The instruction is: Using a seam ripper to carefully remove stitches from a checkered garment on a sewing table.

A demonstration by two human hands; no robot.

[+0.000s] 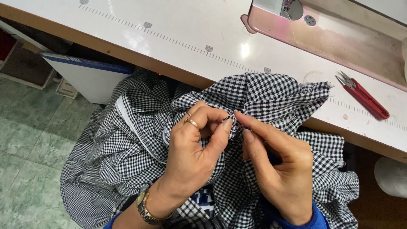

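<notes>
Head view. Landmark: the checked fabric (271, 97), black and white, bunched in the lap with its upper edge lying over the front rim of the white worktop (178, 29).

Left hand (193, 148): thumb and forefinger pressed together, pinching a small fold of the fabric at its middle. Ring on one finger, metal watch at the wrist. Right hand (277, 165): forefinger and thumb pinching the same fold from the other side, fingertips almost touching those of the left.

Red thread snips (363, 95) lie on the worktop, to the right of the fabric's upper edge, apart from both hands. Sewing machine bed (330, 38) sits beyond the fabric, at the far right; no fabric is under the needle area. A printed ruler strip runs along the worktop above the fabric.

Judgement: work appears to be at a hand-picking stage at one spot on a seam; snips untouched, machine not engaged. Whether a thread is held cannot be told.
</notes>
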